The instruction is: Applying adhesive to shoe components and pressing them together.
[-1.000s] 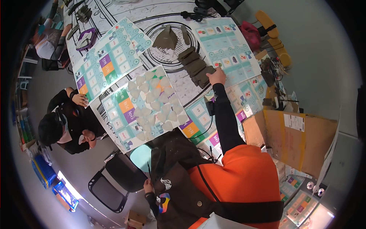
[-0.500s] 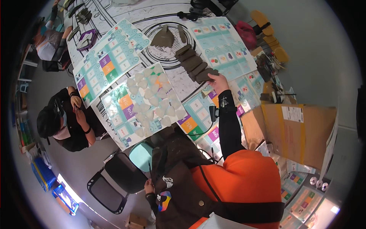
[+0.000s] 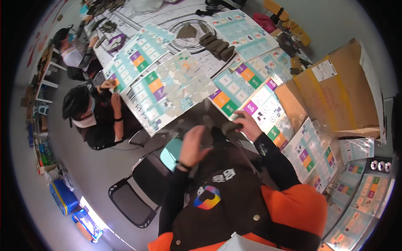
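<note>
My right hand point(image 3: 248, 126) is pinched on a dark olive-grey piece point(image 3: 230, 127), held in front of my apron below the table edge. It looks like folded cloth, though its kind is not plain. Across from it, my left hand point(image 3: 193, 146) is lifted with thumb and fingers apart, a little blurred, and nothing shows in it. A row of similar dark folded pieces point(image 3: 217, 47) lies on the table beyond, beside a loose dark pile point(image 3: 186, 31). Nearer me, many pale translucent rounded pieces point(image 3: 180, 79) cover a printed sheet.
Printed sheets point(image 3: 234, 85) overlap along the table's near and right side. A large cardboard box point(image 3: 339, 90) stands at the right. To the left sit two people, the nearer one in a black cap point(image 3: 77, 100). A black folding chair point(image 3: 132, 201) is behind the table edge.
My right hand has come back from the row toward my body with a dark piece. My left hand has risen from my side to meet it. The view has shifted.
</note>
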A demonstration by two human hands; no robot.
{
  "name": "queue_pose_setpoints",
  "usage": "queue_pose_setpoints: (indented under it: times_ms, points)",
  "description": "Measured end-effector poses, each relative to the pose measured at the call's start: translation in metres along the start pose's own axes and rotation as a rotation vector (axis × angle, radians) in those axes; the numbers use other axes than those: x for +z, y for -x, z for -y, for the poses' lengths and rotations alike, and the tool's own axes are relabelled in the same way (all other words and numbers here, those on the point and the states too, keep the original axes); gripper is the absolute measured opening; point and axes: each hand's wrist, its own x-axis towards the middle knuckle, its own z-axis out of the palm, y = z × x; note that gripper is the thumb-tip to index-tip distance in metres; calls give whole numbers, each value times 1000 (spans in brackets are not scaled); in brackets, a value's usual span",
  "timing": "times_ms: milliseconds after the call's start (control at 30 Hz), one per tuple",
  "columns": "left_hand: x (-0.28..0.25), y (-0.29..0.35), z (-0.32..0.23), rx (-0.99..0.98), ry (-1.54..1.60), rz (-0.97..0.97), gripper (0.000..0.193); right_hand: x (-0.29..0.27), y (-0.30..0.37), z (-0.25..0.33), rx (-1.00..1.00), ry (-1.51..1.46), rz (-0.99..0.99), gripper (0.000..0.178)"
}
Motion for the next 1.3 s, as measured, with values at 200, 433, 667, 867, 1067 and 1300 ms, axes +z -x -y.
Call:
queue_pose_setpoints:
  times_ms: [200, 433, 667, 867, 1067, 1300]
  points:
    - [86, 3, -80, 411, -8, 238, 62, -47, 127, -57, 14, -85, -139, 33]
    - [176, 27, -159, 665, -12, 394, 38, -128, 226, -116, -57, -286, -294, 23]
    - [278, 32, -188, 486, 347, 478, 28, -183, 282, -121, -614, 895, -508, 54]
    - [389, 41, -214, 425, 152, 521, 29, -303, 270, -187, -307, 1219, -220, 45]
    - [484, 57, -232, 222, 74, 401, 32, -373, 261, -207, -488, 1382, -413, 33]
    - [528, 65, -232, 64, -152, 236, 41, -411, 231, -225, -650, 1402, -507, 41]
